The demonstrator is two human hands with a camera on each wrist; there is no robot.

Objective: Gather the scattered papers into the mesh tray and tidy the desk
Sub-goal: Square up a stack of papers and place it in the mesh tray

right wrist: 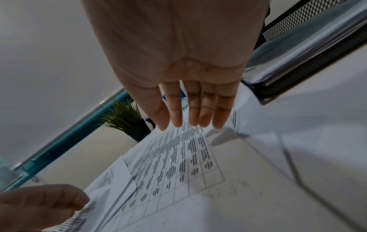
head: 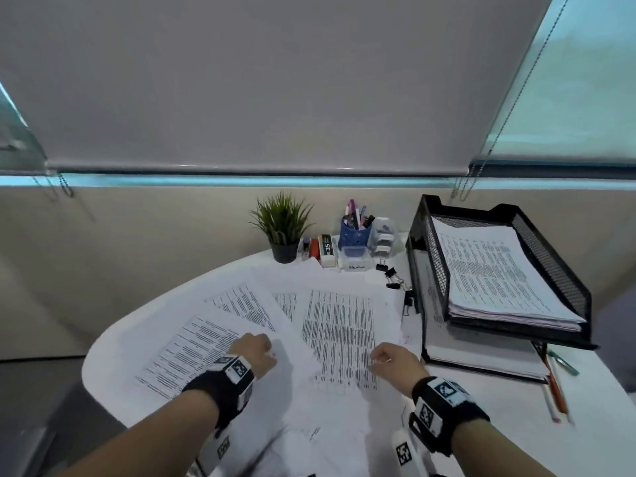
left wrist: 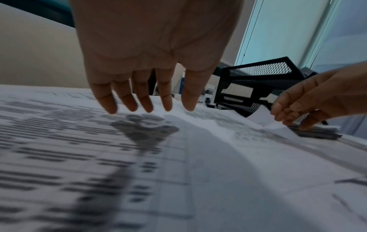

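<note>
papers [head: 337, 325] left of mesh tray [head: 550, 249] (stacked)

An office: white desk [head: 602, 425], mesh tray [head: 557, 270], pen cup [head: 352, 232], roller blind [head: 275, 80].

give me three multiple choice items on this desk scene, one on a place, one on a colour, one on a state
1. Where is the mesh tray?
A. right of the scattered papers
B. left of the potted plant
C. on the floor

2. What colour is the pen cup?
A. red
B. blue
C. yellow

3. How is the upper tray tier?
A. empty
B. upside down
C. holding a paper stack

Answers:
1 A: the head view shows it to the right of the scattered papers.
2 B: it stands blue beside the potted plant.
3 C: a printed paper stack lies in it.
</note>
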